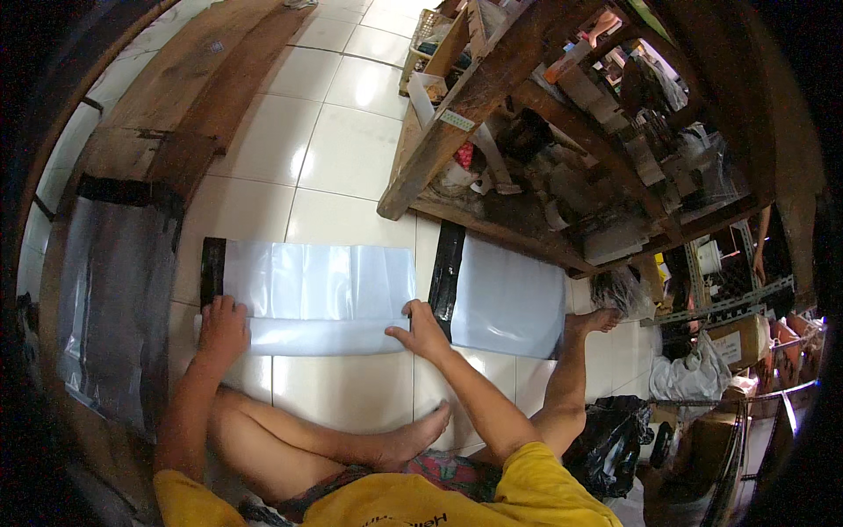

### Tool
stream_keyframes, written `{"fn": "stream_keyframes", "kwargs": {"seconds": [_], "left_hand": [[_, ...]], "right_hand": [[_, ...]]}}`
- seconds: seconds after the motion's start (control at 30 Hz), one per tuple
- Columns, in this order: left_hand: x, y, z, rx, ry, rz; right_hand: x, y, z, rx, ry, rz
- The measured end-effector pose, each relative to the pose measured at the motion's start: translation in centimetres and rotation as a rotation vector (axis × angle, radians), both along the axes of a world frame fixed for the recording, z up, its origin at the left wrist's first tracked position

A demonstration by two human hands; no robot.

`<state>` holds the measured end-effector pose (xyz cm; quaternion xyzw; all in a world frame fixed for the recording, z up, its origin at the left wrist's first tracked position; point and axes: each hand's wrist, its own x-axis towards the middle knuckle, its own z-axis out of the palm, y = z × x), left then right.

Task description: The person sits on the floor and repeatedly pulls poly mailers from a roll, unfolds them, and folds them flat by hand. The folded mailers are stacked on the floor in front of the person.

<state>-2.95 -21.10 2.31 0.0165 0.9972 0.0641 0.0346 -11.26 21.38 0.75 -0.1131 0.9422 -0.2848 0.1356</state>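
On the tiled floor in front of me lies a whitish plastic mailing bag (320, 277) with a black strip at its left end. Its near long edge is folded over into a band. My left hand (226, 332) is closed on the left end of this fold, fingers bent over the plastic. At the right end my right hand (425, 332) grips the bag's edge, thumb lying on the fold and fingers curled at the corner. Just right of it, a second plastic mailing bag (512, 299) lies flat, its black strip toward my right hand.
A wooden board (162, 114) runs along the left, bearing a stack of grey plastic bags (114, 299). A heavy wooden shelf frame (430, 149) crowds the far right. My legs flank the near floor. Beside my right thigh lies a black plastic bag (610, 439); a cardboard box (738, 342) stands beyond.
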Motion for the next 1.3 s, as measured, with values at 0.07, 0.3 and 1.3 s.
{"fn": "stream_keyframes", "kwargs": {"seconds": [0.07,0.3,1.3], "left_hand": [[0.9,1.6,1.5,0.097,-0.030,-0.181],[1.4,6.0,-0.7,-0.122,0.102,-0.323],[-15.5,8.4,1.7,-0.018,-0.117,-0.422]], "right_hand": [[1.5,-1.1,0.7,0.085,0.200,0.029],[3.0,-1.8,2.9,0.251,0.432,0.498],[-12.5,-8.4,2.7,0.050,0.355,0.715]]}}
